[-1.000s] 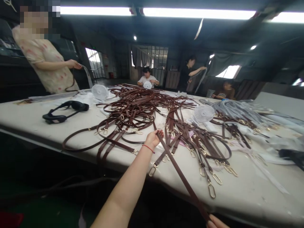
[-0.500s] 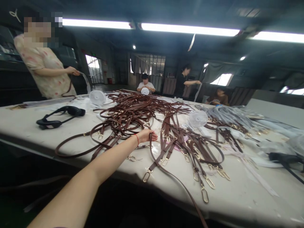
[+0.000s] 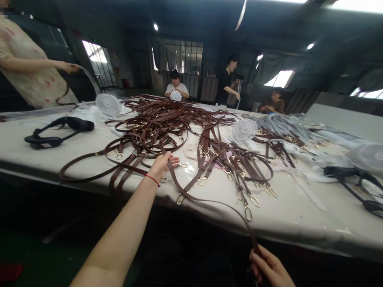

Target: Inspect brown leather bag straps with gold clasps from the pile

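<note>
A long brown strap runs across the table's front edge between my two hands. My left hand, with a red string at the wrist, holds its upper part, the strap lying between thumb and fingers. At the lower right, in front of the table, my right hand is closed on the other end. Beyond my left hand lies a tangled pile of brown straps. More straps with gold clasps spread over the table to the right of my left hand.
Black headgear lies on the table at left, another at right. White fans stand among the straps. Plastic-wrapped straps lie at the right back. Several people are around the table, one standing at left.
My left hand has moved left and slightly up with the strap. My right hand has come into view at the lower right, holding the strap. The view has shifted downward.
</note>
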A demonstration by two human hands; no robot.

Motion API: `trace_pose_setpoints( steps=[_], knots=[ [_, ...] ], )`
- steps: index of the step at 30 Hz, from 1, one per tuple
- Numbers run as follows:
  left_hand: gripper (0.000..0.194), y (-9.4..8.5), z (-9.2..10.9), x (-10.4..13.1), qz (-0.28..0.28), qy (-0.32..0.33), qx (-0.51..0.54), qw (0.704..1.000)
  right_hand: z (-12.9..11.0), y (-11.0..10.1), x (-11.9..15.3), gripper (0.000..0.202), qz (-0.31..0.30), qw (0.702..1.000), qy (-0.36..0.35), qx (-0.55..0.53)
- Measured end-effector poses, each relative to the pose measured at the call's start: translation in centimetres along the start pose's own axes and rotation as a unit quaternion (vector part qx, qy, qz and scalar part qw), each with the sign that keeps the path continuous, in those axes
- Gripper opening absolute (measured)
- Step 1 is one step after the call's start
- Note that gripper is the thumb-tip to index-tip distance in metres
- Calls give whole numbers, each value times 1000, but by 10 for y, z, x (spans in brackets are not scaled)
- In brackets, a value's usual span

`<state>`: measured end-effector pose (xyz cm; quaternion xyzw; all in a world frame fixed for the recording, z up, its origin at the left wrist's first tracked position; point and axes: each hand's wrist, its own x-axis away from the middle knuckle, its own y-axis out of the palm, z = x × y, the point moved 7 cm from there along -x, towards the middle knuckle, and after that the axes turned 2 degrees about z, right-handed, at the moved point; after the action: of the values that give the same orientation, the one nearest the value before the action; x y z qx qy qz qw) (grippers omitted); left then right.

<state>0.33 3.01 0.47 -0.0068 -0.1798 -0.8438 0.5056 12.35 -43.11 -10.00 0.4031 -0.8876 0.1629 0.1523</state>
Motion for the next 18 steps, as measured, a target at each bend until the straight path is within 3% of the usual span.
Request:
trace_pose_setpoints(
  steps=[2,5,7,8,10,13,15,16,18],
  knots=[
    [19,10,-6,10,55,43,-68,995,-32,0,-1,49,18,998,-52,-12],
    [43,31,-20,45,76,130,-127,980,-105,-8,-3,43,88,982,-165,9],
    [50,46,-23,79,58,263,-247,931,-169,-8,-6,36,98,958,-262,71],
    [49,52,-30,94,30,296,-296,908,-203,-6,-10,34,102,942,-309,87],
    [40,56,-46,114,-17,320,-363,875,-265,8,-28,32,55,934,-344,82],
    [33,46,-62,127,-46,309,-373,874,-351,57,-80,25,-30,942,-314,118],
    [30,37,-63,132,-50,301,-346,887,-404,108,-121,23,-93,940,-261,200],
    [29,34,-63,135,-58,297,-333,893,-436,135,-138,25,-101,926,-269,246],
    [26,32,-59,142,-75,288,-315,901,-515,185,-158,36,-60,875,-372,303]
  ],
)
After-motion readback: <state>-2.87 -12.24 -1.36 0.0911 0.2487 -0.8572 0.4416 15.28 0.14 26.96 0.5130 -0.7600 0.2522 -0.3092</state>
